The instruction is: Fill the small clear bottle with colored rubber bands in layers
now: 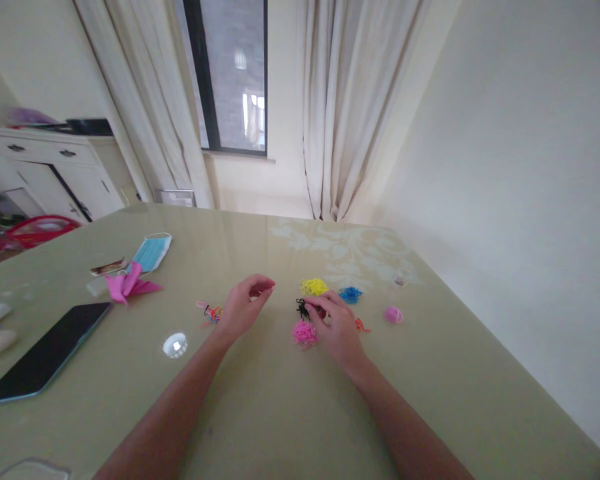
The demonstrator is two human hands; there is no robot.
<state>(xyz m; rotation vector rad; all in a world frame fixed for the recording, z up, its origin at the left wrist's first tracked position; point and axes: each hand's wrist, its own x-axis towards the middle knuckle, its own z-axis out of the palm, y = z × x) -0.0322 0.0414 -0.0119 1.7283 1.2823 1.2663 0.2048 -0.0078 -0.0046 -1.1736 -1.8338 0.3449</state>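
My left hand (245,307) hovers over the middle of the table, thumb and forefinger pinched; whatever is between the tips is too small to make out. My right hand (336,327) reaches to a small pile of black rubber bands (301,308), its fingertips together at the pile's right edge. Around it lie a yellow pile of bands (314,287), a pink pile (305,334), a blue pile (351,295) and some orange bands (361,325), partly behind my right hand. Left of my left hand is a mixed-colour pile of bands (213,313).
A clear domed piece (175,345), a dark tablet (47,350), a pink folded paper shape (130,285) and a blue face mask (151,253) lie on the left. A pink round object (393,315) and a small clear object (401,277) sit at right. A wall borders the table's right side.
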